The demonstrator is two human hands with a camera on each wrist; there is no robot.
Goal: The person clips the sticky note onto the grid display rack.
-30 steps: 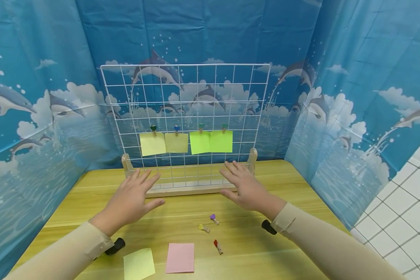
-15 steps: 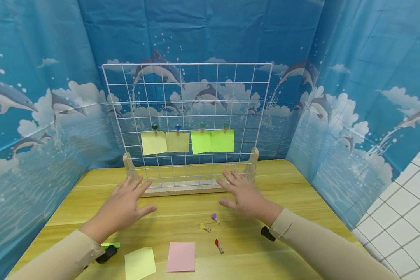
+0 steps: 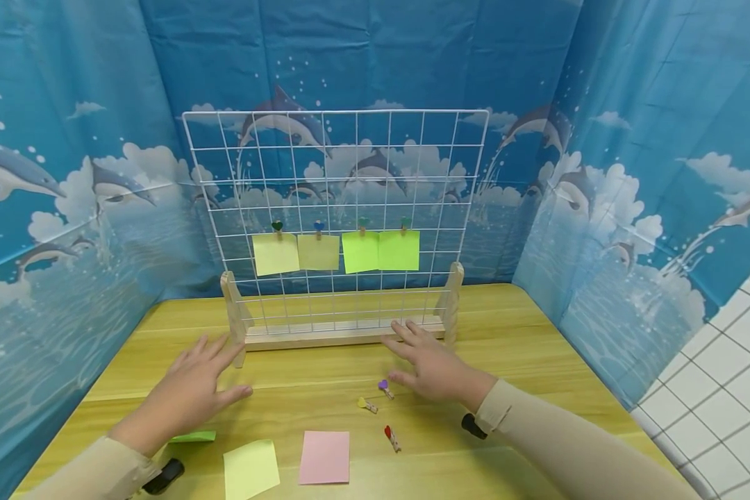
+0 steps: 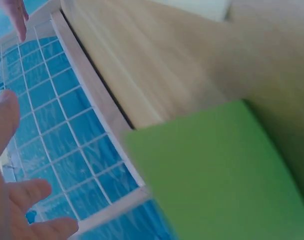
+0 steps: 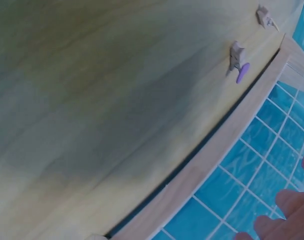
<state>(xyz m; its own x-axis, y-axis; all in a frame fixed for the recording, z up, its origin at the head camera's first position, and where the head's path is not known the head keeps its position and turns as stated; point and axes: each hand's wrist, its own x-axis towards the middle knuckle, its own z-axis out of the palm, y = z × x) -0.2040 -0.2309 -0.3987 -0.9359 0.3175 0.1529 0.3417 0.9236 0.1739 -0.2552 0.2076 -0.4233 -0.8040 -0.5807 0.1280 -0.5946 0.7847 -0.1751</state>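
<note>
Against dolphin-print curtains [image 3: 412, 62], on a wooden table [image 3: 512, 361], a white wire grid [image 3: 357, 180] upright in a wooden stand [image 3: 319, 339]. Next, over the table, a left hand [image 3: 190, 382] near the stand's left foot and a right hand [image 3: 434, 364] before its right half, both with fingers spread. Smaller, a row of four notes [image 3: 360, 251] low on the grid, a green note [image 3: 198, 437] by the left wrist, a yellow note [image 3: 251, 469] and a pink note [image 3: 324, 457] nearer, and, least, on the table, a purple clip [image 3: 385, 388] near the right thumb, a yellow clip [image 3: 367, 405] and a red clip [image 3: 392, 438].
</note>
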